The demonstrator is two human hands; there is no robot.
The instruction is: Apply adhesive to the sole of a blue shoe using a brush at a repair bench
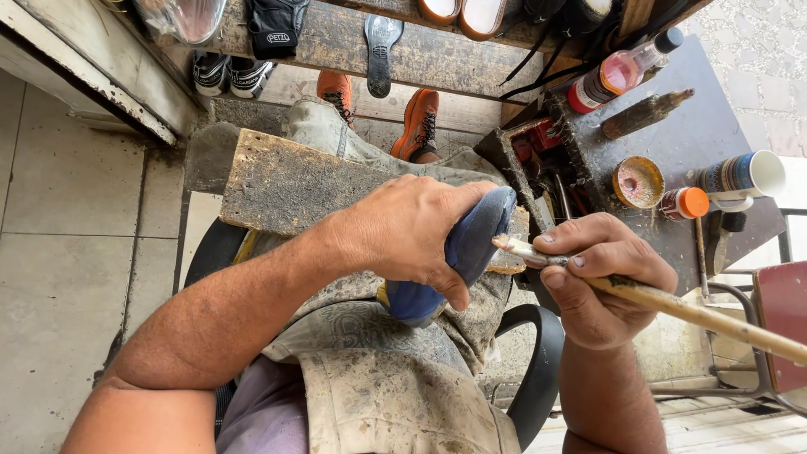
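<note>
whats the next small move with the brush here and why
Probably sweep the brush tip along the edge of the blue shoe: the right hand has the tip right at the shoe, which the left hand grips steady over the lap.

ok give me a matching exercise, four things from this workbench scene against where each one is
Things:
1. blue suede shoe
2. long wooden-handled brush
3. white ceramic mug
4. pair of orange shoes

Places:
a. on the dark bench at the right
b. on the person's feet
c. in the grip of the left hand, on the lap
d. in the grip of the right hand

Pairs: 1-c, 2-d, 3-a, 4-b
</note>
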